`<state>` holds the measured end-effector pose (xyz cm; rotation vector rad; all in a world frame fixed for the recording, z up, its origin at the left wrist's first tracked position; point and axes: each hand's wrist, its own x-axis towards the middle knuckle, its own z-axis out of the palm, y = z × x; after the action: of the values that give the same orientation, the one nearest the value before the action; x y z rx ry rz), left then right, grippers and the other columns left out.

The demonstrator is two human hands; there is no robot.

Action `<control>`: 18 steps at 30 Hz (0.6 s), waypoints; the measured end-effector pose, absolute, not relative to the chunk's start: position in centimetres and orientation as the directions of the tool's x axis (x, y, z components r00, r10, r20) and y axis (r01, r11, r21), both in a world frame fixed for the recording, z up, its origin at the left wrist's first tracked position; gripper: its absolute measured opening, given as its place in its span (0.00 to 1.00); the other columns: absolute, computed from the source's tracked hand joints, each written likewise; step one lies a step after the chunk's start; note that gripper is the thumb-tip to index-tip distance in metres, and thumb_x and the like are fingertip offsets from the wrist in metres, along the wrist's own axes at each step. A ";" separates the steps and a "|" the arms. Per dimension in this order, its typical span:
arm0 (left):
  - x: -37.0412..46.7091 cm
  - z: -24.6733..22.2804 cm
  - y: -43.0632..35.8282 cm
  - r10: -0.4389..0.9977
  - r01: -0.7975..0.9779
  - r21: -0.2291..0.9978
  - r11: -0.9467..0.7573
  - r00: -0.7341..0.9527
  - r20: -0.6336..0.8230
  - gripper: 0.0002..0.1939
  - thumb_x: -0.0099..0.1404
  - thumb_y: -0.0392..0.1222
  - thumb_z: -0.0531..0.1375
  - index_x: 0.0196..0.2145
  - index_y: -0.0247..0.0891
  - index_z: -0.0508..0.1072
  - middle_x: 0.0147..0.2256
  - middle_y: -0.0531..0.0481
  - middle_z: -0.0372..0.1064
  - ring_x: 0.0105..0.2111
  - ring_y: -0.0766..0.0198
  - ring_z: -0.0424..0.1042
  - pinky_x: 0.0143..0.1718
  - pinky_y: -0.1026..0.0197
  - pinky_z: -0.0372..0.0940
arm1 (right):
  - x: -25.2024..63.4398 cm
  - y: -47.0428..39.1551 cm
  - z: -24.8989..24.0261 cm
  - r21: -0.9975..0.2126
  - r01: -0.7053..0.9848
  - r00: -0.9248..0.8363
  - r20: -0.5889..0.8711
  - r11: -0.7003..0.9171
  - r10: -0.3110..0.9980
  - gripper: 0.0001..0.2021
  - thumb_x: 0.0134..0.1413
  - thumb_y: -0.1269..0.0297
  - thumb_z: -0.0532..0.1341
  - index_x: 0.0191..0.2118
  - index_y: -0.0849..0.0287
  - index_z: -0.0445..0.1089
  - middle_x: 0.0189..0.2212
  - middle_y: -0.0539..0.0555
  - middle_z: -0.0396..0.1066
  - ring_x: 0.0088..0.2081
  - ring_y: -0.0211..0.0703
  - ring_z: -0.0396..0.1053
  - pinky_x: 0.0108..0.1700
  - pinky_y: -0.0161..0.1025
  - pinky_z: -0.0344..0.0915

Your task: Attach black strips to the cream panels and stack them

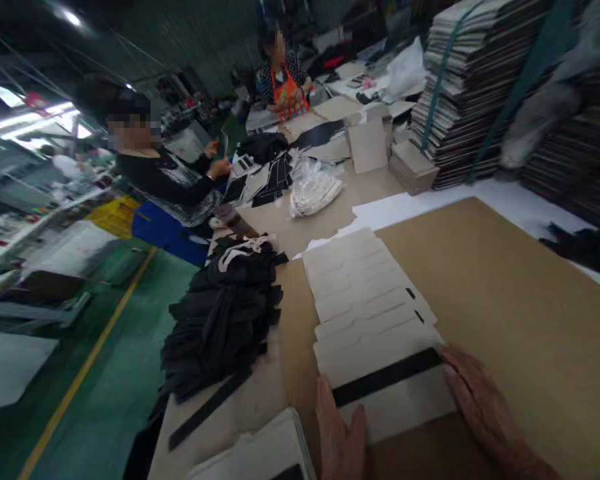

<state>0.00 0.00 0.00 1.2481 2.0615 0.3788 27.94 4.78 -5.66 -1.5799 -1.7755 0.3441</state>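
The left hand lies flat, fingers stretched out, at the near end of a black strip; the right hand lies flat too, fingertips touching the strip's far end. Neither hand grips anything. The strip lies across the nearest of a fanned row of pale card pieces on the brown worktop. Just left of the row sits a heap of black fabric pieces. Farther along the worktop, a person in a dark top handles small cards.
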 end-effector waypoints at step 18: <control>-3.2 -5.1 2.0 0.876 0.682 0.554 0.478 -0.416 -0.244 0.38 0.64 0.49 0.50 0.66 0.22 0.48 0.67 0.32 0.49 0.67 0.50 0.51 0.66 0.52 0.49 | 26.7 8.1 -7.0 -0.670 0.731 0.090 0.282 0.129 0.955 0.20 0.66 0.54 0.52 0.56 0.58 0.67 0.50 0.60 0.73 0.52 0.53 0.69 0.56 0.55 0.68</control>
<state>-3.16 1.96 -5.12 1.2886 2.2237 0.5106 26.65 8.11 -6.97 -1.6500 -1.6895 0.3952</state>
